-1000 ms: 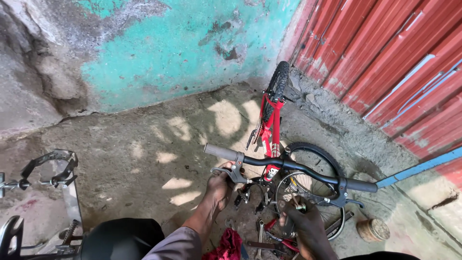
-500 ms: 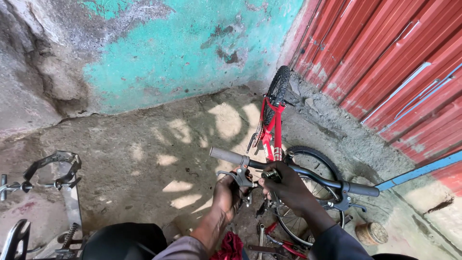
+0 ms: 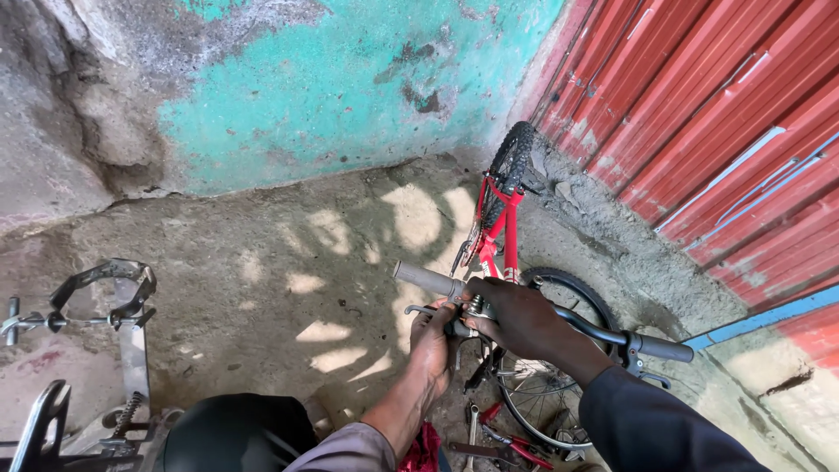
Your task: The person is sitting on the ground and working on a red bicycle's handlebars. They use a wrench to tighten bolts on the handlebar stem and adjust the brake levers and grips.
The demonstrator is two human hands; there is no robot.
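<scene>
Head view looks down on both hands gathered at the left half of a bicycle handlebar [image 3: 577, 322]. The right hand [image 3: 516, 316] lies over the bar from above, its fingers curled down around the tube just inboard of the grey grip [image 3: 428, 280], so it is clamped on the bar. The left hand [image 3: 434, 343] comes up from below, right beside and touching the right one; its fingers are closed around the brake lever [image 3: 424, 309] and its mount under the bar. The two hands are together, thumb side to thumb side.

The handlebar runs from the grey grip at upper left down to a dark grip [image 3: 666, 349] at lower right, where a second small lever hangs beneath. Beyond the hands stands the red bicycle frame [image 3: 500, 229], leaning toward the wall, with a knobby tyre [image 3: 509, 157] at its far end near the corner. A second wheel [image 3: 559, 367] with thin spokes sits below the bar, partly hidden by the right forearm in a dark sleeve.

On the concrete floor [image 3: 262, 262] under the bicycle lie red-handled pliers [image 3: 516, 446] and a spanner [image 3: 473, 428]; a red cloth [image 3: 424, 450] shows by the left wrist. At far left stand metal parts of another bicycle [image 3: 122, 306]. Behind is a turquoise, flaking wall [image 3: 332, 79] and, to the right, a red corrugated shutter [image 3: 725, 114].
</scene>
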